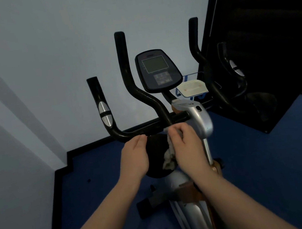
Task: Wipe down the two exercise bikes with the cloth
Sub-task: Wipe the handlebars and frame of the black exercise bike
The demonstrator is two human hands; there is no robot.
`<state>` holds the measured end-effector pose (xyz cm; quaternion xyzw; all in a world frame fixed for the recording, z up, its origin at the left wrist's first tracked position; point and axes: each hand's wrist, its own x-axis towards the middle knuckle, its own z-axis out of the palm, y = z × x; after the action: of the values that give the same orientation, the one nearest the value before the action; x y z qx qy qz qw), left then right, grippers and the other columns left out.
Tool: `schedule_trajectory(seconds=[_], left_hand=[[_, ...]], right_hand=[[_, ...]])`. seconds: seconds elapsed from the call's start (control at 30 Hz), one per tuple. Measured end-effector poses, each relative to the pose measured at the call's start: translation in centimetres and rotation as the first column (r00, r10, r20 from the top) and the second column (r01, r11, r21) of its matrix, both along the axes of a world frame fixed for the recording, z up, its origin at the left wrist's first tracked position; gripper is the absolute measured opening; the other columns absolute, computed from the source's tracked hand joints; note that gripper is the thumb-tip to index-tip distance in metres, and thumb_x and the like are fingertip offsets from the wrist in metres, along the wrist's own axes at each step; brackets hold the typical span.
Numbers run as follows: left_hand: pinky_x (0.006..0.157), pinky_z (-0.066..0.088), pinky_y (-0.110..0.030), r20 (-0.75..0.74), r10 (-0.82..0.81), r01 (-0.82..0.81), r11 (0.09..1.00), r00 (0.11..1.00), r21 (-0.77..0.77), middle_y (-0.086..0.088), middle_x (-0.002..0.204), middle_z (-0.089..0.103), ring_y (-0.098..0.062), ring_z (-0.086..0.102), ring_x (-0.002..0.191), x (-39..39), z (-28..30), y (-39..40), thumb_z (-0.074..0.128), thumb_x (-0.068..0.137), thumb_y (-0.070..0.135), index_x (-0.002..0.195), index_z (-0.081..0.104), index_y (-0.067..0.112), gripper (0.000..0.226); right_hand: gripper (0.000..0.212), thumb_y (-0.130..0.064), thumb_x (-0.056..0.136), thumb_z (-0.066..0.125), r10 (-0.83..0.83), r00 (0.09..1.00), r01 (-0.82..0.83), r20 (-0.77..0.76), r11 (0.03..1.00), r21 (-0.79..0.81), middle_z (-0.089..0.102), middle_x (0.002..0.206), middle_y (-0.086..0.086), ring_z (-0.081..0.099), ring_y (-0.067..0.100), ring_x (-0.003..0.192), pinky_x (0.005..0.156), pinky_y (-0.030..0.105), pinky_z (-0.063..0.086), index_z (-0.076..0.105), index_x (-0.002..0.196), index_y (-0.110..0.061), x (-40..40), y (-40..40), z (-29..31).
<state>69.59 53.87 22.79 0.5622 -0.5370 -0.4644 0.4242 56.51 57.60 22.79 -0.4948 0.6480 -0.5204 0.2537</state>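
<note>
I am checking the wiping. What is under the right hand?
Under the right hand, its fingers grip the cloth at the black handlebar. The contact spot is covered.

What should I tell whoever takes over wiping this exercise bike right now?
Right hand grips the cloth at the handlebar crossbar, beside the silver stem housing.
Left hand is open, fingertips at the crossbar, holding nothing.
Done: cannot tell from this view which parts are already wiped.
Left: upright grips, console, frame below, then the second bike; only one shows here.
</note>
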Motion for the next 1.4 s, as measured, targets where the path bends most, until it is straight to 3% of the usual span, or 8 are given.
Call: schedule_trajectory(seconds=[0.33, 0.47, 0.67, 0.9, 1.0, 1.17, 1.3, 1.4], left_hand=[[0.075, 0.047, -0.049, 0.04, -0.011, 0.012, 0.999, 0.999, -0.04, -0.025, 0.087, 0.065, -0.022, 0.058, 0.074, 0.0, -0.2, 0.1, 0.045, 0.101, 0.02, 0.084, 0.062, -0.009, 0.038], [0.069, 0.046, -0.041, 0.075, -0.005, 0.011, 0.996, 0.997, -0.088, -0.015, 0.078, 0.066, -0.025, 0.061, 0.071, 0.2, -0.6, 0.3, 0.045, 0.101, 0.021, 0.077, 0.065, 0.0, 0.038], [0.06, 0.042, -0.018, 0.198, -0.009, 0.039, 0.988, 0.98, -0.148, 0.005, 0.077, 0.066, -0.007, 0.06, 0.072, 0.3, -0.6, 0.2, 0.044, 0.1, 0.023, 0.074, 0.066, 0.023, 0.034], [0.07, 0.047, -0.024, 0.321, 0.081, 0.017, 0.957, 0.943, -0.291, 0.018, 0.089, 0.062, 0.003, 0.057, 0.083, 0.1, -0.5, 0.8, 0.047, 0.097, 0.025, 0.088, 0.064, 0.036, 0.022], [0.068, 0.046, -0.022, 0.238, 0.085, -0.026, 0.97, 0.968, -0.241, 0.021, 0.087, 0.064, 0.005, 0.059, 0.083, 0.0, -0.4, 0.8, 0.049, 0.097, 0.026, 0.084, 0.066, 0.04, 0.025], [0.06, 0.046, -0.016, 0.182, 0.069, -0.038, 0.985, 0.981, -0.17, 0.021, 0.081, 0.068, 0.003, 0.063, 0.078, 0.1, -0.2, 0.8, 0.05, 0.098, 0.026, 0.08, 0.068, 0.039, 0.028], [0.064, 0.05, -0.022, 0.132, 0.07, -0.048, 0.985, 0.989, -0.166, 0.015, 0.078, 0.07, -0.001, 0.064, 0.075, -0.1, -0.1, 0.6, 0.051, 0.098, 0.021, 0.078, 0.07, 0.036, 0.031], [0.068, 0.048, -0.027, 0.082, 0.094, -0.081, 0.985, 0.992, -0.15, 0.013, 0.079, 0.07, -0.004, 0.064, 0.079, -0.1, -0.4, 0.6, 0.053, 0.097, 0.021, 0.077, 0.071, 0.035, 0.03]], right_hand=[[0.005, -0.03, 0.098, 0.054, -0.004, 1.0, 0.004, 0.015, 0.999, -0.042, 0.057, 0.104, -0.005, 0.055, -0.004, 0.09, 0.071, 0.005, 0.041, 0.056, 0.1, -0.026, -0.5, -1.0, 1.2], [0.002, -0.032, 0.099, 0.049, -0.051, 0.999, 0.051, 0.004, 0.992, -0.119, 0.052, 0.101, -0.006, 0.052, -0.005, 0.09, 0.071, 0.007, 0.041, 0.05, 0.099, -0.032, 1.4, 2.1, -1.2], [0.008, -0.035, 0.099, 0.05, 0.045, 0.986, -0.044, -0.16, 0.999, 0.007, 0.049, 0.1, -0.015, 0.051, -0.002, 0.09, 0.074, 0.023, 0.044, 0.054, 0.099, -0.027, 0.4, -1.4, 1.0], [0.003, -0.031, 0.098, 0.049, 0.131, 0.98, -0.136, -0.152, 0.99, -0.024, 0.048, 0.101, -0.015, 0.051, -0.007, 0.093, 0.073, 0.009, 0.04, 0.052, 0.097, -0.031, -0.8, 0.3, -0.2], [0.005, -0.034, 0.098, 0.047, 0.104, 0.97, -0.107, -0.22, 0.994, -0.002, 0.047, 0.099, -0.018, 0.052, -0.003, 0.089, 0.074, 0.019, 0.045, 0.051, 0.096, -0.034, 0.0, -0.9, 0.4], [0.008, -0.049, 0.094, 0.039, 0.125, 0.985, -0.127, -0.116, 0.992, -0.011, 0.043, 0.104, -0.028, 0.05, -0.012, 0.096, 0.071, 0.008, 0.042, 0.044, 0.098, -0.047, -0.3, 1.4, -0.4], [0.01, -0.042, 0.099, 0.045, 0.264, 0.929, -0.228, -0.261, 0.96, 0.159, 0.053, 0.097, -0.017, 0.053, -0.006, 0.083, 0.063, 0.015, 0.04, 0.049, 0.092, -0.036, -1.1, -2.2, 1.5], [0.007, -0.041, 0.099, 0.044, 0.216, 0.937, -0.203, -0.275, 0.976, 0.077, 0.051, 0.101, -0.017, 0.055, -0.002, 0.086, 0.07, 0.023, 0.048, 0.049, 0.096, -0.038, -0.4, -1.3, 1.4]])
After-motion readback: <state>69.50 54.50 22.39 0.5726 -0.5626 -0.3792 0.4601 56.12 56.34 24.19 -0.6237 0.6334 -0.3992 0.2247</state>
